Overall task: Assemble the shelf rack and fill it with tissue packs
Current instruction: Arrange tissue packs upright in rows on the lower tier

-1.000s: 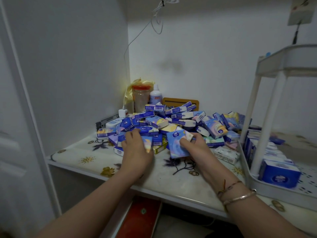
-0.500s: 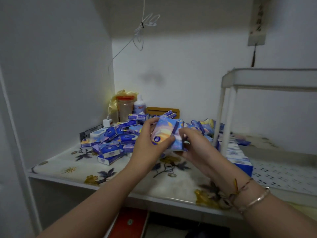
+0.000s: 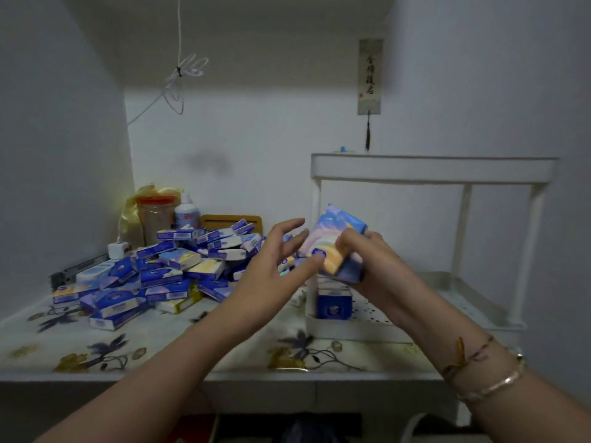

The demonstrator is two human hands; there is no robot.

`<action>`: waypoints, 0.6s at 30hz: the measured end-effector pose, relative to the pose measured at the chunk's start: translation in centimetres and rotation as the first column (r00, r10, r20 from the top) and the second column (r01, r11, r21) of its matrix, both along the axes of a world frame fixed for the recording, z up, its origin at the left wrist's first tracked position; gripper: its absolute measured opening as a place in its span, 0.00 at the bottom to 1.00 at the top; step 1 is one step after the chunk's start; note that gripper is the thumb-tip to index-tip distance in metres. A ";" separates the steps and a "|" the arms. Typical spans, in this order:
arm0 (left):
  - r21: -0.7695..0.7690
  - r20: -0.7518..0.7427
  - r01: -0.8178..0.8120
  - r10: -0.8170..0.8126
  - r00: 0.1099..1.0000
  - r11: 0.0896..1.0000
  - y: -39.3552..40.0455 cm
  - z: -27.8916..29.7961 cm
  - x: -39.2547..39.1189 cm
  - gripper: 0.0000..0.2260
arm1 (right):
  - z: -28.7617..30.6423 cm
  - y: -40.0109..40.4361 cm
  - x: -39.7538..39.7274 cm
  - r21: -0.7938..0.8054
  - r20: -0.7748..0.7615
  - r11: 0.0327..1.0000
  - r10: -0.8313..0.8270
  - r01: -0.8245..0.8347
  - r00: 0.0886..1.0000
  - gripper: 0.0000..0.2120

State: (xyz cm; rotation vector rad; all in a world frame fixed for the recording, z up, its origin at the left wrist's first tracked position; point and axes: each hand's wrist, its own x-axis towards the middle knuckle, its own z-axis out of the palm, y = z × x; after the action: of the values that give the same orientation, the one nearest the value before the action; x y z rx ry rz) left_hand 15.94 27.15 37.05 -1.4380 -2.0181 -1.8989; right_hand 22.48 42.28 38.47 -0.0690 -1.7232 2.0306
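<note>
The right hand (image 3: 367, 260) curls round a small stack of tissue packs (image 3: 335, 241), held at centre-right of the frame just above the rack's bottom tray (image 3: 348, 327). The left hand (image 3: 271, 266) is spread, its thumb touching the stack's front. The white shelf rack (image 3: 431, 169) stands assembled; a few packs stand in its bottom tray, while a large pile (image 3: 166, 270) at centre-left waits, so filling looks barely begun.

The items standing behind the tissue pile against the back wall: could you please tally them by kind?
Jar with red lid: 1
White bottle: 1
Yellow plastic bag: 1
Brown wooden piece: 1
White plug: 1
Total: 5
</note>
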 end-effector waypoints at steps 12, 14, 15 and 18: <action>-0.014 0.420 -0.196 0.184 0.889 0.981 7.9 -3.5 -7.8 0.17 | -1.1 11.0 -1.8 0.185 0.318 0.948 -0.309 0.261 0.896 0.17; -0.024 0.504 -0.177 0.165 0.848 0.984 9.4 -3.6 -8.8 0.15 | -1.7 11.8 -3.9 0.241 0.368 0.938 -0.325 0.248 0.871 0.12; -0.024 0.540 -0.170 0.156 0.827 0.985 10.0 -3.5 -9.4 0.13 | -1.7 11.9 -4.7 0.262 0.403 0.935 -0.331 0.239 0.853 0.10; -0.012 0.649 -0.135 0.111 0.753 0.991 12.0 -3.9 -11.0 0.13 | -2.3 12.0 -6.8 0.252 0.460 0.943 -0.313 0.215 0.831 0.13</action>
State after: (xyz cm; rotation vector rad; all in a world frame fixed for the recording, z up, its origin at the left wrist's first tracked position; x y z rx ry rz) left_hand 4.95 39.12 33.19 -0.6291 -2.2120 -2.6045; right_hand 15.64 54.32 36.17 -0.7891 -2.0624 1.7225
